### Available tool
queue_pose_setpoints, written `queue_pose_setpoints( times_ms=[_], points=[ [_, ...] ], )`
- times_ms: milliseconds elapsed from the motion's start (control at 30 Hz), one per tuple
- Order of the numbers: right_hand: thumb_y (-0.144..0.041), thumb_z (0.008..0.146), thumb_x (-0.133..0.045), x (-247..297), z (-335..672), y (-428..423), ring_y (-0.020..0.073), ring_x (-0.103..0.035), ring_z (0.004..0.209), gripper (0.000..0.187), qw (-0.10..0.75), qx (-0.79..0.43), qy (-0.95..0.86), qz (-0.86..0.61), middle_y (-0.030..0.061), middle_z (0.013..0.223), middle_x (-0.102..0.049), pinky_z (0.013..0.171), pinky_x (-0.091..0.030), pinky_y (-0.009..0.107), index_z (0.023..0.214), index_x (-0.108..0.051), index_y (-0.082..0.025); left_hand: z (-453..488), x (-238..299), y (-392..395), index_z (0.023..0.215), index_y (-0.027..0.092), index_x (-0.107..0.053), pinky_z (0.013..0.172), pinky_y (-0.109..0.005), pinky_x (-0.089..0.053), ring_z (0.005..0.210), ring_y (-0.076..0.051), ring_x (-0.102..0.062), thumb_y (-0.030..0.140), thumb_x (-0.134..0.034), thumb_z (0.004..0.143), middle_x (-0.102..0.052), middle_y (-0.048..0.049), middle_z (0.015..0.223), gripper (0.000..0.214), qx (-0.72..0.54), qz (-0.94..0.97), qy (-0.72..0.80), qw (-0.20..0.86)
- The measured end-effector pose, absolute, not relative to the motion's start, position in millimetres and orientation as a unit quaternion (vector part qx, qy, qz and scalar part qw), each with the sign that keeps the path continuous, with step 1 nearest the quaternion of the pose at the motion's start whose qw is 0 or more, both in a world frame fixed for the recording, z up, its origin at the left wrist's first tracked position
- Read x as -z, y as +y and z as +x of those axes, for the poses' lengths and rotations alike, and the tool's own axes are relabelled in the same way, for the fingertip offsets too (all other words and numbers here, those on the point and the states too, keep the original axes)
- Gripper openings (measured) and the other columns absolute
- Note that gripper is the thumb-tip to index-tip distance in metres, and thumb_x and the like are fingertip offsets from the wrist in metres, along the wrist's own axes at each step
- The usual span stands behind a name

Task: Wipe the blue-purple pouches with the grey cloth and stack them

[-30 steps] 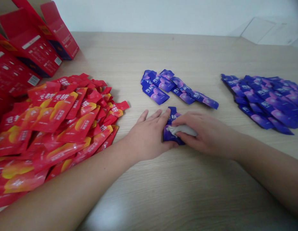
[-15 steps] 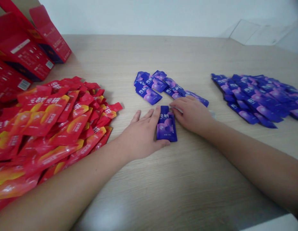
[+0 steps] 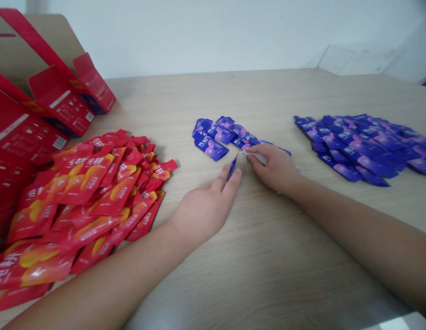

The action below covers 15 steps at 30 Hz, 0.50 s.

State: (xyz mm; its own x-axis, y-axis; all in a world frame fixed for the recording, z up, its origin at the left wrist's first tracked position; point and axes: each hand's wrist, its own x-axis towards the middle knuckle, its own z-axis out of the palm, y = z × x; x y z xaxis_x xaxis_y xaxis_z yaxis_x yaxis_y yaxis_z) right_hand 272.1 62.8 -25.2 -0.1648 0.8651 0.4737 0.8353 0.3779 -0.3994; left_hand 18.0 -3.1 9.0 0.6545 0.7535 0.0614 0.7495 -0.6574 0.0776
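My left hand (image 3: pixel 204 208) lies low over the wooden table (image 3: pixel 268 256), and its fingertips pinch a purple sachet (image 3: pixel 232 166) that stands on its edge. Just right of it, my right hand (image 3: pixel 276 168) is curled around a small white cloth (image 3: pixel 258 157) and rests on the table, its fingers close to the sachet's top. A short row of purple sachets (image 3: pixel 214 137) lies directly behind both hands.
A big heap of red sachets (image 3: pixel 89 192) covers the left side. Open red cartons (image 3: pixel 44 105) stand at the back left. A wide pile of purple sachets (image 3: pixel 364 146) lies at the right. White sheets (image 3: pixel 350 59) lean at the far right.
The purple sachet lay flat under my left fingers; now it is tipped up on its edge and further from me. My right hand has stayed beside it with the cloth. The view has shifted.
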Motion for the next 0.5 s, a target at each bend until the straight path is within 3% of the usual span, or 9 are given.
queue_pose_setpoints(
  times_ms=[33, 100, 167, 233, 300, 400, 500],
  points=[
    [-0.034, 0.104, -0.064, 25.1, 272.0, 62.6, 0.0334, -0.076, 0.119, 0.029, 0.329, -0.027, -0.758, -0.562, 0.0110, 0.126, -0.082, 0.108, -0.058, 0.054, 0.124, -0.080, -0.022, 16.8, -10.6, -3.2, 0.171, 0.020, -0.033, 0.088, -0.044, -0.069, 0.120, -0.032, -0.078, 0.012, -0.051, 0.103, -0.043, -0.0181, 0.175, 0.070, -0.038, 0.905, 0.424, 0.014],
    [-0.034, 0.103, -0.064, 24.9, 271.7, 62.0, 0.0337, -0.076, 0.119, 0.028, 0.335, -0.035, -0.751, -0.568, 0.0107, 0.126, -0.082, 0.109, -0.057, 0.055, 0.124, -0.080, -0.023, 15.5, -13.4, -3.3, 0.162, 0.022, -0.048, 0.083, -0.041, -0.069, 0.110, -0.029, -0.081, 0.016, -0.053, 0.105, -0.055, -0.0138, 0.166, 0.058, -0.032, 0.902, 0.429, 0.013],
    [-0.035, 0.103, -0.065, 25.1, 271.2, 61.5, 0.0342, -0.075, 0.120, 0.028, 0.340, -0.039, -0.748, -0.569, 0.0104, 0.127, -0.082, 0.109, -0.057, 0.056, 0.124, -0.080, -0.024, 15.2, -14.6, -2.8, 0.136, 0.020, -0.070, 0.086, -0.042, -0.067, 0.105, -0.029, -0.080, 0.021, -0.054, 0.106, -0.073, -0.0119, 0.142, 0.034, -0.025, 0.905, 0.424, 0.020],
    [-0.035, 0.103, -0.065, 25.4, 270.5, 61.3, 0.0345, -0.075, 0.121, 0.028, 0.343, -0.040, -0.749, -0.565, 0.0101, 0.128, -0.082, 0.109, -0.057, 0.057, 0.124, -0.080, -0.025, 14.9, -13.2, -1.1, 0.114, 0.018, -0.076, 0.094, -0.048, -0.064, 0.108, -0.032, -0.078, 0.029, -0.053, 0.108, -0.079, -0.0125, 0.123, 0.026, -0.037, 0.907, 0.418, 0.025],
    [-0.035, 0.102, -0.065, 24.8, 269.5, 61.3, 0.0342, -0.075, 0.121, 0.027, 0.348, -0.046, -0.747, -0.564, 0.0100, 0.128, -0.082, 0.110, -0.056, 0.056, 0.123, -0.079, -0.025, 13.7, -8.7, 2.1, 0.129, 0.017, -0.072, 0.109, -0.055, -0.056, 0.127, -0.037, -0.071, 0.042, -0.054, 0.110, -0.075, -0.0155, 0.136, 0.037, -0.080, 0.913, 0.399, 0.038],
    [-0.033, 0.100, -0.067, 19.4, 267.8, 59.5, 0.0333, -0.076, 0.117, 0.028, 0.365, -0.066, -0.730, -0.573, 0.0097, 0.125, -0.082, 0.106, -0.058, 0.054, 0.123, -0.078, -0.023, 10.8, 0.2, 8.3, 0.166, 0.018, -0.044, 0.130, -0.064, -0.033, 0.161, -0.040, -0.040, 0.058, -0.056, 0.109, -0.049, -0.0141, 0.171, 0.071, -0.107, 0.933, 0.330, 0.092],
    [-0.035, 0.098, -0.068, 8.0, 266.1, 52.8, 0.0320, -0.077, 0.112, 0.026, 0.384, -0.088, -0.719, -0.572, 0.0085, 0.120, -0.083, 0.101, -0.060, 0.051, 0.121, -0.077, -0.024, 9.4, 2.4, 10.9, 0.165, 0.024, -0.046, 0.133, -0.071, -0.019, 0.166, -0.040, -0.031, 0.059, -0.051, 0.112, -0.050, -0.0094, 0.172, 0.064, -0.071, 0.941, 0.302, 0.132]
  ],
)
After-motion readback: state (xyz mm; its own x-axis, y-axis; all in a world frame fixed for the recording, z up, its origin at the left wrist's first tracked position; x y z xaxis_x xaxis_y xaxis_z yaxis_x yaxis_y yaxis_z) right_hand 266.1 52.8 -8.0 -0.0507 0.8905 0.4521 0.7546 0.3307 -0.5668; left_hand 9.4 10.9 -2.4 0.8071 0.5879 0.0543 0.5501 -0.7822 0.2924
